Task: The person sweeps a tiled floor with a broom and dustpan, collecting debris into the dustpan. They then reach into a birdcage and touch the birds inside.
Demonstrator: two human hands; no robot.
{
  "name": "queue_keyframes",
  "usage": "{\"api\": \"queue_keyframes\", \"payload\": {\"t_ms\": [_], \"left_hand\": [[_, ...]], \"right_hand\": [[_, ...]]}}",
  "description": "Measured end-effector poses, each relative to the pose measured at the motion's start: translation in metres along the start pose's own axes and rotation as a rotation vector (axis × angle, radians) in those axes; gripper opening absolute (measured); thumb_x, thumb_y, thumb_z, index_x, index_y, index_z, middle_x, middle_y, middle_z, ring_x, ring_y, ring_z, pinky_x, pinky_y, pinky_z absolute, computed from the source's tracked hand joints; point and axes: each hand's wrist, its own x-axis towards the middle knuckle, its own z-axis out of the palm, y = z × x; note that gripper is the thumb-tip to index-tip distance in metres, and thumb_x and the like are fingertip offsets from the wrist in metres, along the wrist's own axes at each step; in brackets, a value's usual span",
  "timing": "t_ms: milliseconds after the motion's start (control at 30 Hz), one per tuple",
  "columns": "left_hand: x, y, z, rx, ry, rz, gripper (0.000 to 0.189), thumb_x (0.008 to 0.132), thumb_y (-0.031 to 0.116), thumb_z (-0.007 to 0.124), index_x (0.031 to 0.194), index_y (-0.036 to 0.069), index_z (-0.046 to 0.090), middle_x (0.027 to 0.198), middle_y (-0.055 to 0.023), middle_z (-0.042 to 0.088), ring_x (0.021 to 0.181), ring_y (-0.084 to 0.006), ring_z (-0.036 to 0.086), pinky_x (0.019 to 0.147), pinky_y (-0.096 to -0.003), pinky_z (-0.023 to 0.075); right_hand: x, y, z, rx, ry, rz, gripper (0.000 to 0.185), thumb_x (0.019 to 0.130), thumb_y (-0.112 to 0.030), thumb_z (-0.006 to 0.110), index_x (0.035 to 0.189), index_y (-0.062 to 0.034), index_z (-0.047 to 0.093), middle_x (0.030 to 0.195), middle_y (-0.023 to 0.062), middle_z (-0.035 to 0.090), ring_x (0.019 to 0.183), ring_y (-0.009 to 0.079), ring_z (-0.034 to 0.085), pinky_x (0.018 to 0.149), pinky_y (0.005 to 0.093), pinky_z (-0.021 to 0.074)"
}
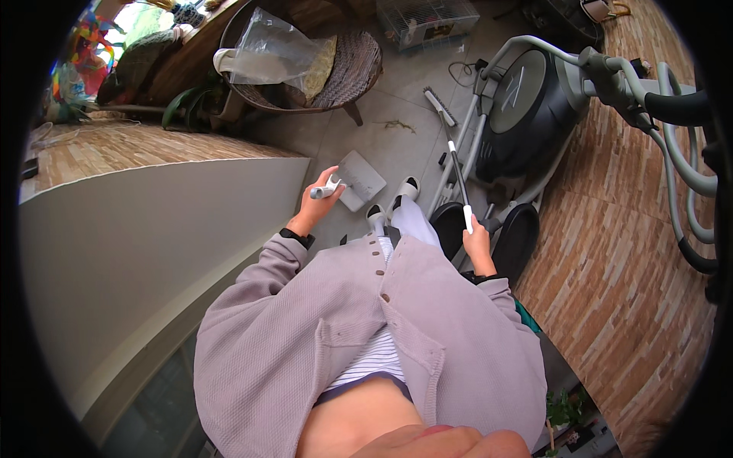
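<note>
My left hand [316, 198] is closed around the top of the white handle of a long-handled dustpan [362, 180], whose pale pan is at the floor in front of my feet. Some debris seems to lie in the pan. In my right hand [478, 243] is the white grip of a broom [452, 150] with a black and white pole. The broom's head, with dark bristles, rests on the grey tiles beside the elliptical trainer. A small scatter of dry plant debris [398, 125] lies on the floor between the broom head and the wicker chair.
An elliptical trainer [524, 109] stands at the right, its pedals near my right hand. A wicker chair [358, 68] holding a clear plastic bag [269, 51] is ahead on the left. Beyond is a wire cage [426, 23]. A low white wall [172, 229] runs along my left.
</note>
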Motion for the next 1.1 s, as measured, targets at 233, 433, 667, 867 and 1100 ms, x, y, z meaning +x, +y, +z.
{"api": "queue_keyframes", "payload": {"t_ms": [233, 433, 667, 867, 1100], "left_hand": [[0.054, 0.022, 0.029, -0.003, -0.06, 0.015, 0.033, 0.078, 0.022, 0.064, 0.107, 0.015, 0.049, 0.076, -0.0158, 0.062, 0.072, -0.0329, 0.061, 0.063, -0.0368, 0.0464], [0.098, 0.021, 0.051, -0.042, -0.091, -0.026, 0.03, 0.077, 0.022, 0.065, 0.102, 0.015, 0.05, 0.08, -0.0163, 0.062, 0.077, -0.0372, 0.06, 0.065, -0.0386, 0.0469], [0.123, 0.01, 0.033, 0.053, -0.129, 0.113, 0.029, 0.078, 0.021, 0.065, 0.101, 0.011, 0.05, 0.082, -0.0132, 0.06, 0.078, -0.0306, 0.06, 0.066, -0.0361, 0.0461], [0.127, -0.001, 0.016, 0.068, -0.219, 0.193, 0.031, 0.077, 0.028, 0.063, 0.099, 0.012, 0.048, 0.075, -0.0163, 0.062, 0.075, -0.0378, 0.059, 0.065, -0.0414, 0.0468], [0.122, -0.004, 0.011, 0.117, -0.295, 0.194, 0.032, 0.077, 0.028, 0.063, 0.099, 0.012, 0.045, 0.076, -0.0172, 0.062, 0.074, -0.0382, 0.06, 0.065, -0.0428, 0.0467]], "right_hand": [[0.012, -0.018, 0.022, 0.085, -0.124, 0.018, 0.053, 0.074, -0.011, 0.054, 0.124, 0.0009, 0.043, 0.085, 0.0306, 0.058, 0.082, 0.0418, 0.058, 0.071, 0.044, 0.0468], [-0.014, -0.021, 0.022, 0.221, -0.252, 0.034, 0.056, 0.073, -0.007, 0.062, 0.125, -0.002, 0.043, 0.098, 0.0271, 0.058, 0.094, 0.0345, 0.059, 0.077, 0.0331, 0.0453], [-0.108, -0.066, 0.048, 0.445, 0.063, 0.017, 0.052, 0.075, -0.005, 0.059, 0.124, 0.0002, 0.044, 0.104, 0.024, 0.058, 0.096, 0.0333, 0.059, 0.079, 0.0336, 0.0462], [-0.186, -0.117, 0.087, 0.527, 0.087, 0.321, 0.053, 0.074, -0.004, 0.058, 0.124, 0.0032, 0.043, 0.11, 0.0253, 0.055, 0.1, 0.0313, 0.057, 0.083, 0.0318, 0.0445], [-0.215, -0.106, 0.147, 0.481, 0.055, 0.42, 0.052, 0.075, -0.006, 0.057, 0.125, 0.0035, 0.042, 0.106, 0.026, 0.056, 0.098, 0.0349, 0.057, 0.08, 0.0341, 0.0455]]}}
